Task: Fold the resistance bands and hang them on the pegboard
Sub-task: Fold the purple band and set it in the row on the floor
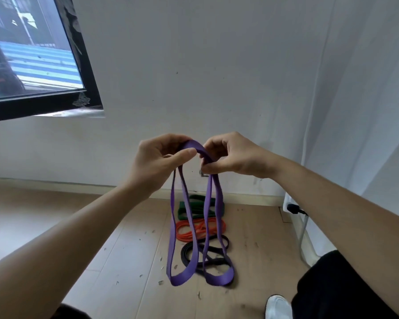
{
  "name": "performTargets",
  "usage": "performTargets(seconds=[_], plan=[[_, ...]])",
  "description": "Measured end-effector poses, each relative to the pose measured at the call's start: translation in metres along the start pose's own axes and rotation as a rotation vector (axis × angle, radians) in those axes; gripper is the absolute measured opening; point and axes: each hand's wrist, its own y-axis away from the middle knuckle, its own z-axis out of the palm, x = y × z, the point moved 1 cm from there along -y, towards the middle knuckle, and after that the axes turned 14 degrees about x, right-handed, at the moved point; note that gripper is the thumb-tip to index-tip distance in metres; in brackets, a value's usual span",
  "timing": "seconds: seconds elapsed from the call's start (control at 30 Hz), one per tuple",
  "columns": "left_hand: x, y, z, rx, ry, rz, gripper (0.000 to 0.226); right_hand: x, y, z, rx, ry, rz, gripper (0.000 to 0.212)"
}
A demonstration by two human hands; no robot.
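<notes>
**Folding the purple band: doubled over, not yet hung**

I hold the purple resistance band (195, 146) up in front of the wall, gathered at its top, so that it hangs in two long loops reaching down toward the floor. My left hand (161, 162) pinches the gathered top between thumb and fingers. My right hand (230, 157) is right beside it, fingers curled round the same bunch. I judge the folding is under way.

Next I should bring the hanging loops up to halve the length again, keeping the strands flat. The pegboard is out of view, so I must turn to find it.

The green band (198, 209), the orange band (184, 233) and the black band (186, 253) lie on the wooden floor (124, 249) by the wall, waiting.
</notes>
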Motion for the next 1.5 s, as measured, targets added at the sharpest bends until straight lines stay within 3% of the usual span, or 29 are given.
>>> performTargets(seconds=[0.2,0.57,0.73,0.93,1.2,1.33,1.5], plan=[[-0.005,0.0,-0.011,-0.05,0.028,-0.096,0.035,-0.009,0.002,-0.001,0.194,-0.143,-0.079,0.028],[-0.012,0.026,0.022,-0.154,0.141,-0.235,0.076,-0.029,-0.006,0.009,0.413,-0.401,-0.161,0.026],[-0.024,0.034,0.046,-0.081,0.076,-0.202,0.072,-0.029,-0.006,0.007,0.425,-0.491,-0.146,0.033],[-0.035,0.038,0.062,-0.073,0.029,-0.196,0.044,-0.021,-0.005,-0.009,0.466,-0.563,-0.096,0.036],[-0.049,0.031,0.049,-0.198,-0.087,-0.115,0.042,0.015,-0.003,-0.041,0.484,-0.601,-0.004,0.048],[-0.058,0.03,0.041,-0.279,-0.185,-0.026,0.05,0.036,-0.003,-0.058,0.476,-0.654,0.049,0.038],[-0.059,0.022,0.026,-0.343,-0.238,-0.07,0.05,0.057,0.001,-0.084,0.488,-0.689,0.102,0.036]])
